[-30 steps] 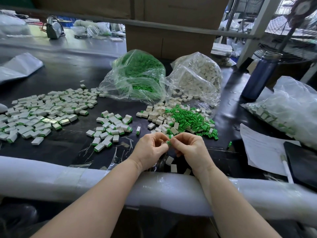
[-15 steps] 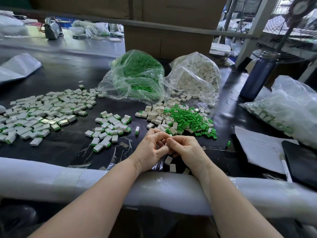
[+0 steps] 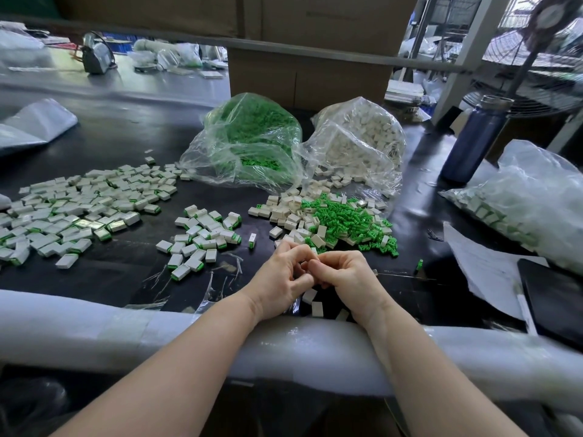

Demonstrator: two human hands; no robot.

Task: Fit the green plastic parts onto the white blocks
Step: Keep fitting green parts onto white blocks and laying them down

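Two hands meet fingertip to fingertip low over the counter (image 3: pixel 113 272): left hand (image 3: pixel 279 280) and right hand (image 3: pixel 348 277), fingers curled together, whatever they pinch hidden. Loose green plastic parts (image 3: pixel 344 217) and white blocks (image 3: pixel 288 206) lie heaped just beyond the knuckles. Judged light, rigid, smooth; best pinched by the flat sides. Finished pieces (image 3: pixel 205 234) lie beyond the left hand.

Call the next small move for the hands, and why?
Probably press the pieces fully together, then drop the result with the small finished cluster. Both the left hand and right hand pinch fingertips together; what they pinch is hidden.
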